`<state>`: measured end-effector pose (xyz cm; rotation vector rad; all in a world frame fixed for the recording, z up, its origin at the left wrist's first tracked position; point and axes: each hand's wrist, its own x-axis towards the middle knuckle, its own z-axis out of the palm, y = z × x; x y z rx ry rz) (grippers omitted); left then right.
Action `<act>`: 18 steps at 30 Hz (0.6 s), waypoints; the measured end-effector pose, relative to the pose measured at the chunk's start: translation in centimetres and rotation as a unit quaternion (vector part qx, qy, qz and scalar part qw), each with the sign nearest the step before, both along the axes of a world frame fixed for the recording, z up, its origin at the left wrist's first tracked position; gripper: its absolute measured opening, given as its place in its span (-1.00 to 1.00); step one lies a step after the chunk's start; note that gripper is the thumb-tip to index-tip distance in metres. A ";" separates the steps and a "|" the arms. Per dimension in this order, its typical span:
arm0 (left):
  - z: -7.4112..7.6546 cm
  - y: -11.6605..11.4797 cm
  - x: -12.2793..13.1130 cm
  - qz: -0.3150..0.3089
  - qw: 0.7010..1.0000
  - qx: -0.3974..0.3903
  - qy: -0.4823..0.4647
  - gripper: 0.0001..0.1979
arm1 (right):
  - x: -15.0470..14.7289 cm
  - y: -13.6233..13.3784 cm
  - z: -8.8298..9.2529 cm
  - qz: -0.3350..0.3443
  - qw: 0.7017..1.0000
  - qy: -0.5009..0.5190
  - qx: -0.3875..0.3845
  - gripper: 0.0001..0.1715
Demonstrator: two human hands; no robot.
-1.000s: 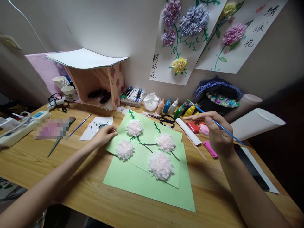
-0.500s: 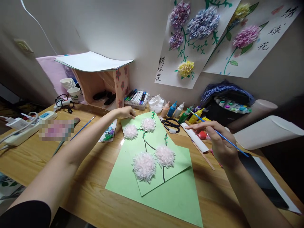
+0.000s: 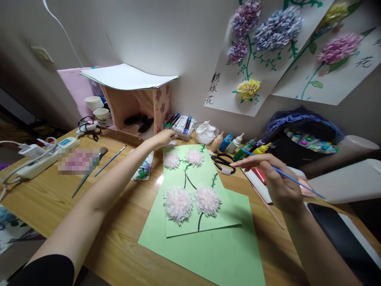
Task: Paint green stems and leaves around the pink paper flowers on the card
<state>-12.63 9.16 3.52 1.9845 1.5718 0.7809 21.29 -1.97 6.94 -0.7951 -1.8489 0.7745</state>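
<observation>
My right hand grips a thin blue paintbrush with a green tip, held above the table right of the papers. My left hand is at the far left corner of a smaller light-green sheet, its fingers curled and partly hidden at the edge. Black stems, small green leaves and several pale pink ruffled paper flowers are on this sheet. Underneath lies a larger green sheet. A paint-smeared white palette lies under my left forearm.
Paint bottles, black-handled scissors, a marker box and a bowl of white tissue stand behind the sheets. Left are two more brushes and a power strip. A dark phone or tablet lies right.
The smaller sheet has turned clockwise on the larger one, its near edge now more level. My left hand has shifted at its far corner. The view has swung left; the brush remains in my right hand.
</observation>
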 end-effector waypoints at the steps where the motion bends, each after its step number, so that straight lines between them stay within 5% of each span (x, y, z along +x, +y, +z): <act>1: 0.7 -1.4 -1.0 0.030 0.999 0.012 0.011 -0.85 | -0.4 0.1 0.4 0.008 1.000 0.024 -0.003 -0.69; 5: 2.4 -8.5 -6.8 0.182 0.981 0.041 0.058 -0.76 | -3.0 0.2 2.1 0.033 0.996 0.079 0.010 -0.68; 8: 1.8 -12.7 -10.9 0.284 0.956 0.001 0.077 -0.77 | -5.4 0.1 3.4 0.036 0.995 0.093 0.027 -0.68; 11: 0.1 -14.5 -12.4 0.287 0.953 -0.080 0.061 -0.76 | -7.4 -0.3 4.3 0.047 0.992 0.117 0.029 -0.68; 18: -2.2 -14.7 -11.0 0.226 0.958 -0.172 0.026 -0.77 | -8.6 -1.1 3.7 0.056 0.994 0.089 0.029 -0.68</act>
